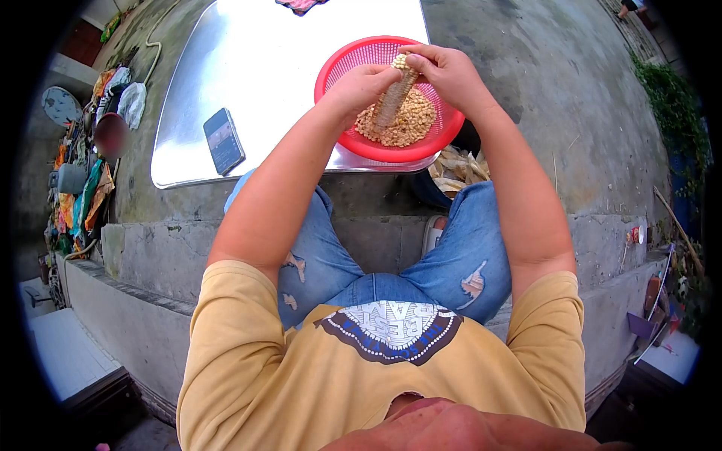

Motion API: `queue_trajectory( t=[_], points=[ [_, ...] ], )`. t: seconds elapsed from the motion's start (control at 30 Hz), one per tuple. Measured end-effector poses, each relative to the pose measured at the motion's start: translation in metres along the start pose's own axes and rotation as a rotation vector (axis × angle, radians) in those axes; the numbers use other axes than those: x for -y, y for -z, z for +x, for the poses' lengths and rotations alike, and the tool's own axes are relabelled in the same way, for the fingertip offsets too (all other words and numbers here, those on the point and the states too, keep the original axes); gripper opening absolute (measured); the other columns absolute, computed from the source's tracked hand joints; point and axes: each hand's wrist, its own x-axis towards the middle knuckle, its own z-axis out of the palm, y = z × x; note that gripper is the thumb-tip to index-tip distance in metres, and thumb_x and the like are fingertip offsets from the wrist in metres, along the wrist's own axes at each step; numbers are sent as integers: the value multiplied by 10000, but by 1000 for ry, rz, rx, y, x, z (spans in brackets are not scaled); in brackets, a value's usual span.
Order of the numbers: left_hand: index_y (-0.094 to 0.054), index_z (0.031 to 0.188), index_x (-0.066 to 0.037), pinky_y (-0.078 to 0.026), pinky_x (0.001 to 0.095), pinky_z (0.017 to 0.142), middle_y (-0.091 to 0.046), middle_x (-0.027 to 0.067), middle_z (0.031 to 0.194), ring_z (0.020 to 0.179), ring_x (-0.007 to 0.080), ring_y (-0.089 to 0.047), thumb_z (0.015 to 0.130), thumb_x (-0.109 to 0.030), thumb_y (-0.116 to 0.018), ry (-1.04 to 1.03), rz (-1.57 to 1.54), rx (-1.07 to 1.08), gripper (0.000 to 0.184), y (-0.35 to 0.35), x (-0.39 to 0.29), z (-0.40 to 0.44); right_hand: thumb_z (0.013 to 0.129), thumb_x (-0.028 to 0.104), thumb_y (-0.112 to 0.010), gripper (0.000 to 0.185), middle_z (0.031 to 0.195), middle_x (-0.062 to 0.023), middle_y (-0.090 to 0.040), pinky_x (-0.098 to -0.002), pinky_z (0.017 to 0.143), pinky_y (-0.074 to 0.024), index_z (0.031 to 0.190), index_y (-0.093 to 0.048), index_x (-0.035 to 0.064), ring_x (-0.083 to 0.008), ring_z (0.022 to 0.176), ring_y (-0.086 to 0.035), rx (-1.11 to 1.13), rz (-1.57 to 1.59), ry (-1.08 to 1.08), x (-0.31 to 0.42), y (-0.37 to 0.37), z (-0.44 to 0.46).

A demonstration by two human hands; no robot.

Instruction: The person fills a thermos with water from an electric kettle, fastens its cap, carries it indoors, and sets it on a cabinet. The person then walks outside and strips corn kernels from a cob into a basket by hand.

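Note:
A corn cob [395, 98], mostly bare with some pale kernels at its upper end, is held tilted over a red plastic basket [447, 137]. My left hand [366, 85] grips the cob from the left side, its thumb near the remaining kernels. My right hand [445, 71] is closed round the cob's upper end, fingers and thumb on the kernels. Loose yellow kernels [414, 120] lie heaped in the basket beneath the cob. The basket stands at the right front edge of a shiny metal table [278, 83].
A phone [224, 141] lies on the table's left front part. A pink patterned cloth [302, 5] is at the far edge. Below the basket, a dark bucket holds dry husks [460, 169]. Bags and cloths [83, 188] are piled at the left.

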Motion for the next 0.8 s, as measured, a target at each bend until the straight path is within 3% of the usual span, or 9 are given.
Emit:
queue_trajectory(
  t=[0.13,0.23,0.33,0.43,0.63,0.8],
  points=[
    [-686,1246,-84,-426,372,1001,-679,34,1180,1142,150,-583,989,-379,-647,-44,-31,60,393,4,8,6,1039,226,-616,322,1031,-71,-734,-290,855,-569,1285,-691,32,-136,913,-695,-6,-9,17,-3,1,1],
    [-663,1297,-75,-456,368,1000,-680,37,1194,1127,155,-605,984,-325,-684,-94,-49,84,401,6,12,9,1006,282,-626,375,1055,-151,-757,-332,861,-552,1241,-695,-2,-208,942,-717,-54,84,29,-2,-1,2],
    [-628,1347,-68,-490,366,996,-680,42,1205,1109,162,-625,983,-284,-700,-159,-163,42,430,8,17,17,1026,325,-609,417,1098,-115,-739,-324,884,-545,1246,-677,-23,-201,1001,-696,-74,380,-92,3,-5,1],
    [-618,1364,-83,-521,334,952,-696,52,1193,1068,167,-652,1003,-193,-665,-151,-232,-56,381,6,9,11,1043,376,-601,400,1076,-54,-713,-289,873,-538,1216,-678,23,-135,1003,-659,74,396,-208,4,2,0],
    [-626,1347,-98,-516,352,974,-689,36,1172,1100,165,-638,1021,-213,-639,-130,-234,-28,346,8,8,9,1039,318,-617,355,1012,-31,-690,-263,806,-526,1249,-672,37,-102,918,-625,14,428,-220,11,-9,-3],
    [-597,1364,-87,-478,373,1004,-664,47,1228,1142,165,-610,1045,-369,-589,-138,-196,83,426,9,12,12,1033,265,-622,373,1002,-23,-669,-249,757,-515,1329,-637,39,-90,866,-589,-17,384,-152,11,-12,-2]
  ],
)
